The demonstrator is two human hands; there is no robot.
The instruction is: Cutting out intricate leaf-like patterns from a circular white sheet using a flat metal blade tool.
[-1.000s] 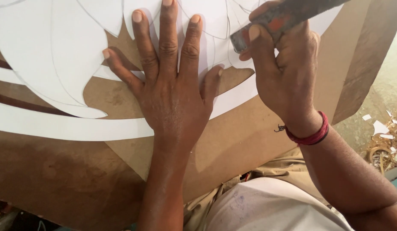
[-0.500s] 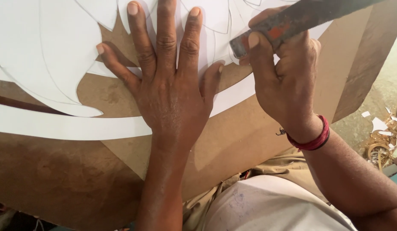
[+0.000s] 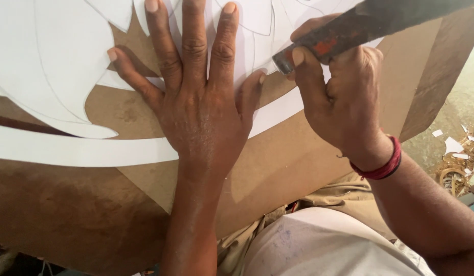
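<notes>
My left hand [image 3: 198, 105] lies flat with fingers spread on a white paper cut-out [image 3: 48, 66] with curved pencil lines, pressing it onto a brown board [image 3: 298, 163]. My right hand [image 3: 344, 97] grips a dark flat tool with a red patch [image 3: 349, 33], a knife or file. Its near end sits by my left thumb at the paper's edge. The tool's far end runs out of view at the top right. A red thread band circles my right wrist.
The brown board [image 3: 68, 214] slopes across my lap; a second brown panel [image 3: 441, 76] stands behind it at right. Paper scraps and curled shavings [image 3: 459, 163] lie on the floor at the right edge. My light shirt [image 3: 319, 245] fills the bottom.
The view has shifted slightly, so both hands sit a little higher and more to the left. The tool's end has moved closer to my left thumb. My left hand stays pressed flat.
</notes>
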